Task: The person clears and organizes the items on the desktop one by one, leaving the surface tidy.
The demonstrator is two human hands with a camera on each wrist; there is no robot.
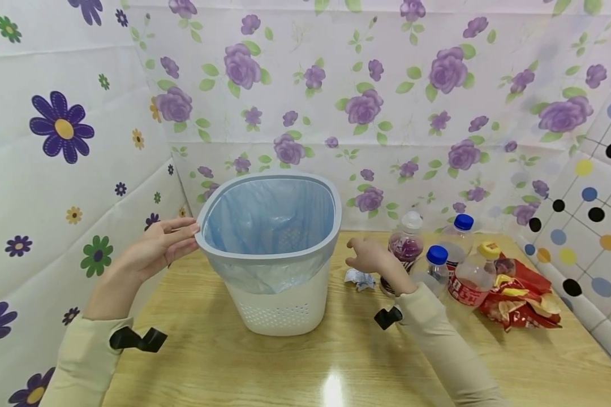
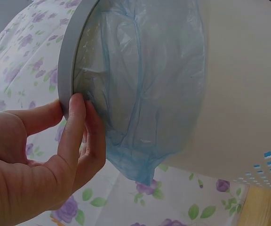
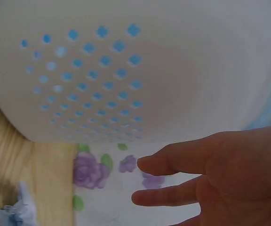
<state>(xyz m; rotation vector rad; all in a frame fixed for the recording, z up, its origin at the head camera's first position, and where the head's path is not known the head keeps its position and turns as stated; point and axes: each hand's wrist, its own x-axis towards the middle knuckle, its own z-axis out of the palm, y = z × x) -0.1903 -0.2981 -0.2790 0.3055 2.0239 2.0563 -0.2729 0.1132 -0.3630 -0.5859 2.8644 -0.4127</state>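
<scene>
A white trash bin [image 1: 285, 308] with a grey rim [image 1: 272, 257] stands on the table, lined with a blue plastic bag [image 1: 254, 217] folded over its edge. My left hand [image 1: 155, 249] pinches the rim on the bin's left side. In the left wrist view, the thumb and fingers of that hand [image 2: 41, 165] meet at the grey rim [image 2: 66, 61]. To the right of the bin, my right hand [image 1: 369, 255] hovers with nothing in it. In the right wrist view its fingers [image 3: 178, 160] are extended, apart from the perforated bin wall [image 3: 182, 70].
A crumpled paper ball [image 1: 360, 278] lies below the right hand. Farther right stand several plastic bottles, among them a white-capped bottle [image 1: 406, 243], blue-capped bottles [image 1: 430, 274] and a yellow-capped bottle [image 1: 472, 277]. Red snack wrappers [image 1: 524, 299] lie beyond them. Floral sheets [image 1: 305, 113] hang around the table.
</scene>
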